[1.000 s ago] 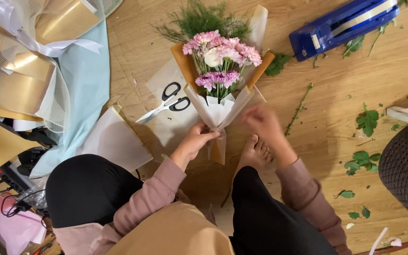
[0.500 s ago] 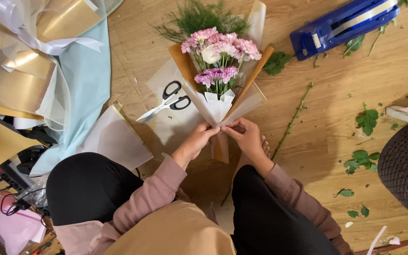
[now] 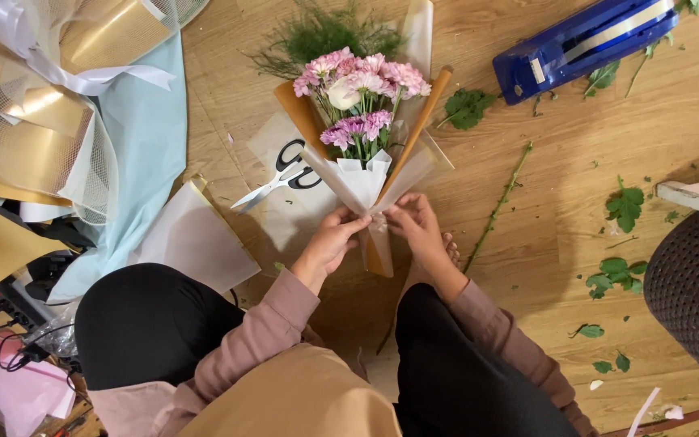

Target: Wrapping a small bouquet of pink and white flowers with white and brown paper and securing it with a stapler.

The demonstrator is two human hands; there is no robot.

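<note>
A bouquet (image 3: 363,97) of pink, purple and white flowers with feathery greens lies on the wooden floor, wrapped in brown paper and translucent white sheets. My left hand (image 3: 335,240) pinches the wrap at the narrow neck from the left. My right hand (image 3: 419,229) grips the same neck from the right, fingers closed on the translucent paper. The brown paper's lower tip (image 3: 376,257) sticks out between my hands.
Black-handled scissors (image 3: 283,176) lie left of the bouquet on a translucent sheet. A blue tape dispenser (image 3: 582,44) sits top right. Gold, white and pale blue wrapping sheets (image 3: 58,137) pile at left. A bare stem (image 3: 499,206) and cut leaves (image 3: 624,206) scatter right. A dark wicker object (image 3: 697,291) stands at right.
My right hand has moved up from the lower stems to the bouquet's neck, meeting my left hand there. The bouquet has shifted slightly up and left.
</note>
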